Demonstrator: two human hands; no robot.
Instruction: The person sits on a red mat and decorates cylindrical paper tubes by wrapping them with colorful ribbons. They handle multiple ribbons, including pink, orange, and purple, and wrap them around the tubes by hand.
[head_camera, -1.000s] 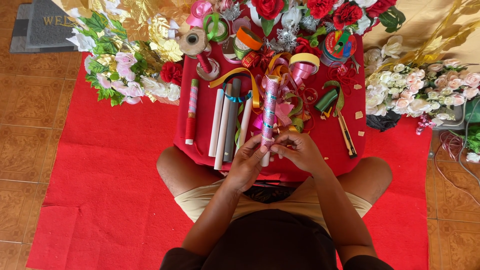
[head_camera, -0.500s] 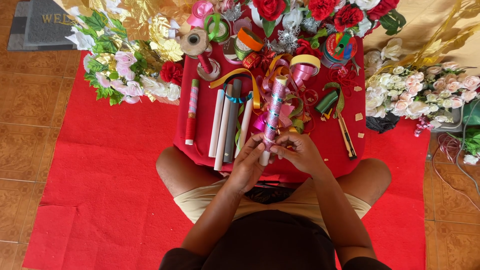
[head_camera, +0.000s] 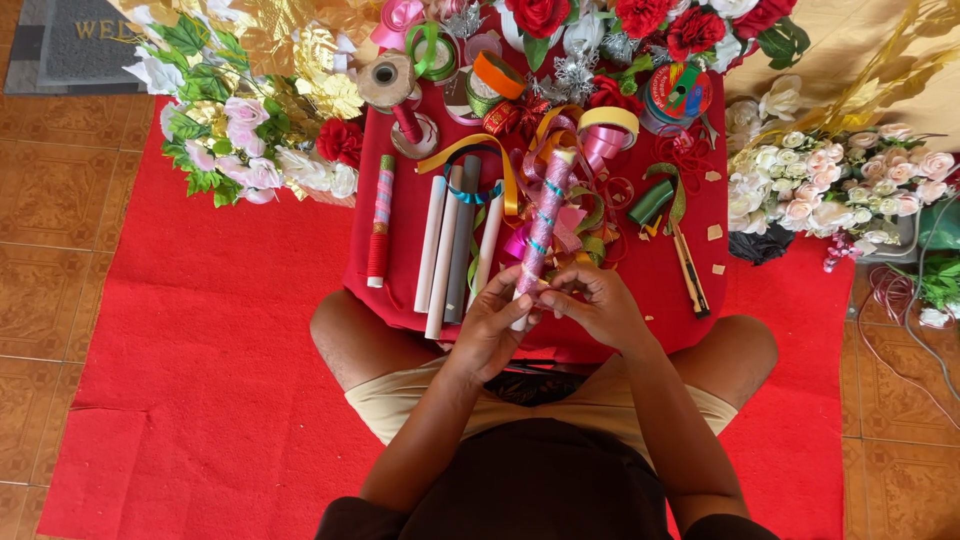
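At the far left corner of the red cloth on the floor (head_camera: 180, 330) we see a bunch of white, pink and green artificial flowers (head_camera: 215, 140), with a red rose (head_camera: 338, 140) at its right end. Next comes the low red worktop (head_camera: 680, 200) over our lap. Near its left edge lies a stick wrapped in pink and red ribbon (head_camera: 379, 220), pointing from the far edge toward us. Just to the right, three plain rolls (head_camera: 455, 245), two pale and one grey, lie side by side, touching, their near ends at the worktop's near edge. At the far edge behind them stand a brown ribbon spool (head_camera: 386, 82) and an orange spool (head_camera: 497, 76).

Our left hand (head_camera: 490, 325) is closed around the near end of the pink ribbon-wrapped tube (head_camera: 540, 225), above the middle of the worktop's near edge. The tube tilts away from us, its far end up among loose gold and pink ribbons (head_camera: 560, 200). Our right hand (head_camera: 600, 305) pinches that same near end with its fingertips, touching the left hand.

Further right lie a green ribbon roll (head_camera: 652, 202) and a slim dark and yellow tool (head_camera: 688, 270), then a multicoloured spool (head_camera: 680, 95) at the far right corner. Beyond the worktop's right edge rests a bunch of white and pink roses (head_camera: 850, 180).
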